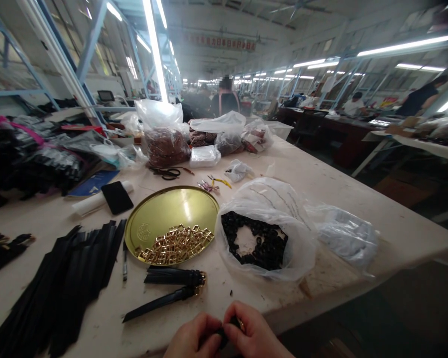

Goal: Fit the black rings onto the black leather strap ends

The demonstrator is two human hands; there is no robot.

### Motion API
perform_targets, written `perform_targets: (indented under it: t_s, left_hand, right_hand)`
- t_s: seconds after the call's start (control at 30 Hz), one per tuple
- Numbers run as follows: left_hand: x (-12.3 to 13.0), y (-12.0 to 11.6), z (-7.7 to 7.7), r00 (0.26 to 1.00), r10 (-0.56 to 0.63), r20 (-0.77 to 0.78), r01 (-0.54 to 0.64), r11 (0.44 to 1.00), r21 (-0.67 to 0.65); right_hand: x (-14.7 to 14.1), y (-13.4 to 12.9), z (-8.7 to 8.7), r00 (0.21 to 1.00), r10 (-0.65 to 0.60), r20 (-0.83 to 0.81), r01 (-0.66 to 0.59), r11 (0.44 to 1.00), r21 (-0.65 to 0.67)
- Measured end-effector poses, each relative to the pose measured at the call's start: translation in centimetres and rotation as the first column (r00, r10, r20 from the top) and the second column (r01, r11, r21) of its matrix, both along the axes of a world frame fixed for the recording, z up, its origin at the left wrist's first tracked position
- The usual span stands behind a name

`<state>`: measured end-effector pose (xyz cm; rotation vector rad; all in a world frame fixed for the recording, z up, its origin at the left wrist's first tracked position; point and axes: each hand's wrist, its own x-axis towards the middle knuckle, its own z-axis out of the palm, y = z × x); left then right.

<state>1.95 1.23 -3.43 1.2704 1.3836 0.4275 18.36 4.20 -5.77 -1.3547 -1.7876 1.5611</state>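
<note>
At the table's front edge my left hand [198, 334] and my right hand [248, 330] meet, fingers pinched together. Between them is a small piece of black strap [224, 334], mostly hidden by the fingers, with a glint of gold metal at my right fingertips. Just beyond lie folded black straps [173, 276] with gold buckles at their ends. A round gold tray [164, 206] holds a heap of loose gold buckles [179, 243]. To its right stands an open white plastic bag [302, 248] with small black loops [261, 248] in it.
Long black strips [82, 278] lie at the left, beside a pen [125, 261]. Behind are a black phone [117, 197], scissors [168, 173], yellow-handled pliers [222, 182] and filled plastic bags [164, 141]. A clear bag [347, 231] lies near the right edge. Other people sit farther off.
</note>
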Motion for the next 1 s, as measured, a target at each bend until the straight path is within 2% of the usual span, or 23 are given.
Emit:
perform_targets:
  t_s: [0.13, 0.33, 0.47, 0.57, 0.7, 0.8, 0.9, 1.0]
  left_hand:
    - [-0.1, 0.5, -0.2, 0.999, -0.003, 0.041, 0.003, 1.000, 0.006]
    - [-0.4, 0.6, -0.2, 1.000, -0.010, -0.024, 0.012, 0.996, 0.084]
    - [-0.1, 0.5, -0.2, 0.993, -0.002, -0.119, 0.011, 0.997, 0.078]
    - [0.1, 0.3, -0.4, 0.992, 0.006, -0.126, 0.005, 0.996, 0.087]
    - [0.1, -0.3, -1.1, 0.994, 0.082, -0.069, -0.075, 0.993, 0.096]
    - [0.1, -0.5, -1.1, 0.985, 0.163, 0.054, -0.165, 0.986, 0.030]
    - [-0.1, -0.7, -0.5, 0.970, 0.178, 0.164, -0.166, 0.983, -0.081]
    - [-0.2, -0.9, 0.2, 0.967, 0.185, 0.176, -0.164, 0.978, -0.126]
  right_hand:
    - [-0.7, -0.2, -0.9, 0.988, -0.125, -0.092, 0.123, 0.992, -0.028]
    - [-1.3, -0.5, -2.6, 0.980, -0.164, -0.115, 0.166, 0.986, 0.005]
    - [-1.8, -0.9, -3.7, 0.933, -0.285, -0.218, 0.267, 0.958, -0.109]
    - [-1.9, -1.2, -4.1, 0.911, -0.323, -0.256, 0.284, 0.942, -0.179]
    - [-1.6, -1.4, -3.8, 0.917, -0.261, -0.302, 0.189, 0.950, -0.248]
    - [-1.1, -1.4, -3.0, 0.930, -0.172, -0.324, 0.083, 0.959, -0.270]
    - [-0.6, -1.6, -1.8, 0.949, -0.091, -0.302, 0.057, 0.991, -0.119]
    - [-0.2, -1.8, -0.7, 0.982, -0.014, -0.190, 0.021, 0.999, 0.036]
